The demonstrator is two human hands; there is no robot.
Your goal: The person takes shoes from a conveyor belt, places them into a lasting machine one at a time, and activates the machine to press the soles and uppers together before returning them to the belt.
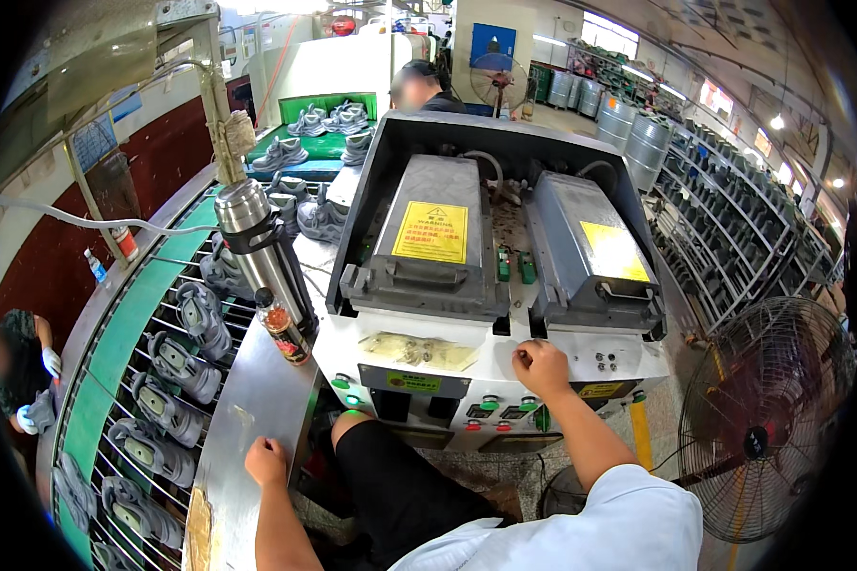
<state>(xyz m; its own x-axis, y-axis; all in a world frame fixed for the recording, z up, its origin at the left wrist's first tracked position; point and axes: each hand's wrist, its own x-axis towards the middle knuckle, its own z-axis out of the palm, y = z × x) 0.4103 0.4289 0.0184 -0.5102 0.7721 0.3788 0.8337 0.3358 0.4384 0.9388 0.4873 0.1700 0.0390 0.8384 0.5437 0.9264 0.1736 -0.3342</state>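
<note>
My left hand (pixel 267 462) rests loosely curled on the bare metal tabletop (pixel 249 400), and I see nothing in it. Ahead of me stands a white and grey machine (pixel 486 328) with two grey metal covers on top, each bearing a yellow warning label. On its front ledge lies my right hand (pixel 541 368), fingers curled in and no object showing in them. Below that hand are green and red push buttons (pixel 490 403) on the front panel. A steel thermos (pixel 262 249) and a small bottle with a dark cap (pixel 282 328) stand on the tabletop's far end.
Grey shoes (pixel 183 366) sit on a rod conveyor to my left, beside a green belt (pixel 114 352). More shoes lie on a green surface (pixel 314 147) at the back. A co-worker (pixel 428 90) is behind the machine, another at far left. A large fan (pixel 757 438) stands at right.
</note>
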